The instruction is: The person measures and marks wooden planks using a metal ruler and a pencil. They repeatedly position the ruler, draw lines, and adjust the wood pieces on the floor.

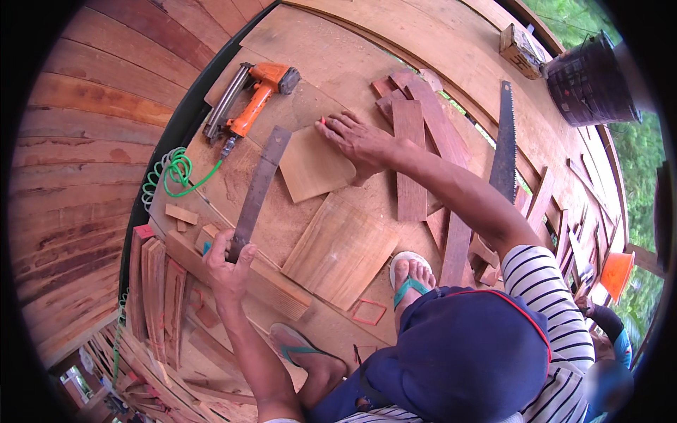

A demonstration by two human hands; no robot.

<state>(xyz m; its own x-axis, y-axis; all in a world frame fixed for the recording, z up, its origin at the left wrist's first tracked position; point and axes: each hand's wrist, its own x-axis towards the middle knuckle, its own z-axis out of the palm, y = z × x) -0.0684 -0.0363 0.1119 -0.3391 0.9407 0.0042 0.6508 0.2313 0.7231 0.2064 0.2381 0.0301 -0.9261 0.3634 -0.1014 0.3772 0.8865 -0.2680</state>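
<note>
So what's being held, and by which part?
Left hand: the flat metal strip, by its near end. Right hand: on the pale board; can't tell if it holds the small red thing there.

One fisheye view (black at its corners), from close above the cap (469,359), steeply downward.

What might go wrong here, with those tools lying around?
The flat grey metal strip in the left hand might slip and hit toes bared by the teal-strapped sandal. The green coiled hose on the orange nail gun could snag a limb. The long dark saw shows exposed teeth and might cut a reaching arm.
</note>
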